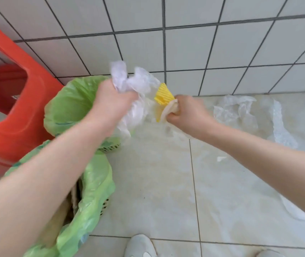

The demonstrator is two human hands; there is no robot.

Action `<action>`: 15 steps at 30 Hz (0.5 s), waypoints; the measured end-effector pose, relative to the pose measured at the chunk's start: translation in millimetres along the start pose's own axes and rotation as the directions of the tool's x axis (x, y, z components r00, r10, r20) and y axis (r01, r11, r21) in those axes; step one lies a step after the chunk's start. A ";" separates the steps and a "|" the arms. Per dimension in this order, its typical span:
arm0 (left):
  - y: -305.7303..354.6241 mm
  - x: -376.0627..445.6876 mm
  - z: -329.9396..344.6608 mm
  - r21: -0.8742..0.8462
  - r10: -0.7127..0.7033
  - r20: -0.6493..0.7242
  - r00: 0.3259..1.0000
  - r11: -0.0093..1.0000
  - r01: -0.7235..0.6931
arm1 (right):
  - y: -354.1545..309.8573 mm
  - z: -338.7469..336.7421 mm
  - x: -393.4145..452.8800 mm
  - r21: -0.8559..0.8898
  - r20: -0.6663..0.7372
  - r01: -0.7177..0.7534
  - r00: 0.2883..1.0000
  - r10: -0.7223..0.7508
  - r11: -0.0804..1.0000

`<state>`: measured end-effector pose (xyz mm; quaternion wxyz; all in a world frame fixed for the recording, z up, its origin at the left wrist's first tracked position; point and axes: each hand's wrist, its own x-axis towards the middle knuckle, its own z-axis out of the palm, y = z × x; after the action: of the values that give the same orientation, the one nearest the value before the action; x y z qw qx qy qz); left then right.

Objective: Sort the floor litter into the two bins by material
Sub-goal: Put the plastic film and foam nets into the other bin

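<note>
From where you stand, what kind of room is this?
Probably a utility or washroom-type corner, though I can't be sure. The wall is covered in white square tiles, the floor is pale glossy tile, and two green-lined bins stand beside a red plastic stool.

The left hand (113, 101) hides the bottom of the crumpled clear plastic bag (137, 84) and part of the far green-lined bin (70, 108). The left arm covers much of the near green-lined bin (96, 184). The red plastic stool (5, 86) and the pale grey shoe (140, 245) run off the edge. The right hand (187, 112) looks blurry.
</note>
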<state>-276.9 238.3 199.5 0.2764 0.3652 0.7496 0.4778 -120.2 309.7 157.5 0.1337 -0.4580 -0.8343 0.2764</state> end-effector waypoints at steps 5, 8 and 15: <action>-20.4 72.3 -61.8 -0.216 -0.167 -0.270 0.948 0.970 0.110 | -57.5 8.0 56.2 -0.001 -0.065 0.114 0.991 -0.114 0.993; -50.0 99.7 -88.6 -0.132 -0.199 -0.393 0.898 0.978 0.159 | -83.7 20.3 69.6 -0.064 -0.010 0.233 0.972 -0.235 0.970; -98.3 110.2 -104.3 0.302 0.169 -0.332 0.928 0.951 -0.065 | -115.1 52.3 85.0 -0.444 0.108 0.344 0.937 -0.332 0.827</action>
<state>-448.3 246.8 142.8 0.0520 0.3538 0.8246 0.4384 -270.9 314.0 179.7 0.0582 -0.3178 -0.9450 0.0509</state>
